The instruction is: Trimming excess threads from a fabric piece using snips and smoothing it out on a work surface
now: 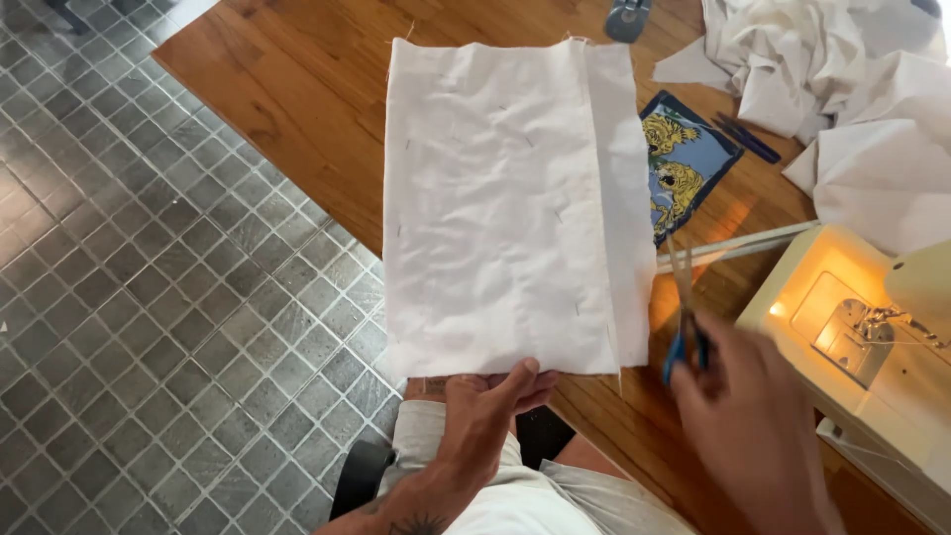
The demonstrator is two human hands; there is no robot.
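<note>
The wooden surface point(297, 89) runs diagonally over a grey tiled floor point(149, 297). On it lies one pale cloth panel point(495, 198), a long rectangle with its long axis running away from the person, its near short edge hanging at the surface's edge; a narrower strip of it folds along the right side, and several small pins dot it. At the far right sits one heap of crumpled cream fabric point(842, 89). Nearer, one cream sewing machine point(872, 337) glows with its lamp lit. Half hidden under the panel's right edge is one blue rectangular patch point(688, 163) printed with yellow tigers.

The left hand point(490, 406) grips the panel's near edge, thumb on top and fingers curled beneath. The right hand point(753, 416), blurred, is closed around one pair of blue-handled scissors point(684, 307), blades pointing away from the person, just beside the panel's right edge.
</note>
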